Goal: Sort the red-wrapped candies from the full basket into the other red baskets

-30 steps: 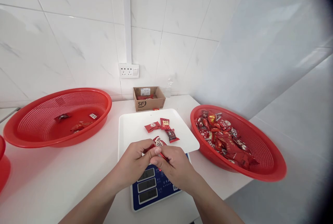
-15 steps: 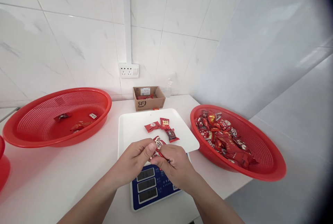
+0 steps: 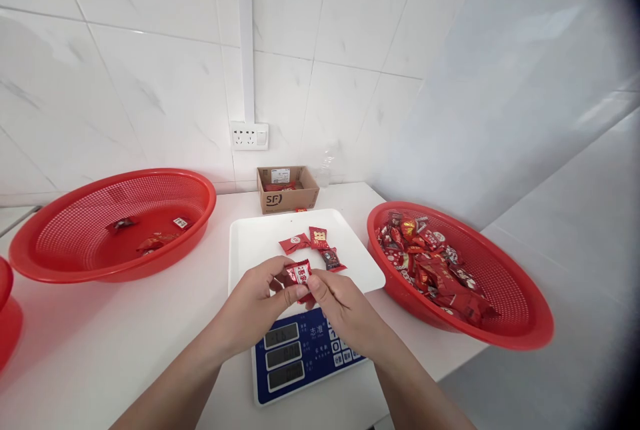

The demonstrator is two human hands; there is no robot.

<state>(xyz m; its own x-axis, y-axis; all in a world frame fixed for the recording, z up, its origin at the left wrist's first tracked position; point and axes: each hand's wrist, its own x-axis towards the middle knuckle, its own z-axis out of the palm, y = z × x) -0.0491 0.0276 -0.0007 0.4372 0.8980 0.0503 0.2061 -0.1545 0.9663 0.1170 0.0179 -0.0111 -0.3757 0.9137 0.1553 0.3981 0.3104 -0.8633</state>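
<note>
Between both sets of fingers is a small red-and-white wrapped candy (image 3: 301, 273), above the front of a digital scale (image 3: 287, 377). My left hand (image 3: 263, 297) pinches its left side with thumb and fingers. My right hand (image 3: 340, 300) grips its right side, the thumb pressed on the wrapper. On the scale's white pan (image 3: 255, 237) lie a red candy packet (image 3: 295, 243), another red packet with pale print (image 3: 319, 238) and a dark red one (image 3: 331, 259). Part of the scale's keypad is hidden by my right hand.
A red basket (image 3: 525, 310) full of wrapped candies stands at the right. Another red basket (image 3: 60, 270) with a few packets is at the left. Behind the scale sit a cardboard box (image 3: 287, 200) and a clear plastic item (image 3: 326, 162) by the tiled wall.
The candy has been turned in my fingers, so a different face shows. My right hand has shifted slightly right, uncovering more of the scale's keypad. The packets on the pan stay put.
</note>
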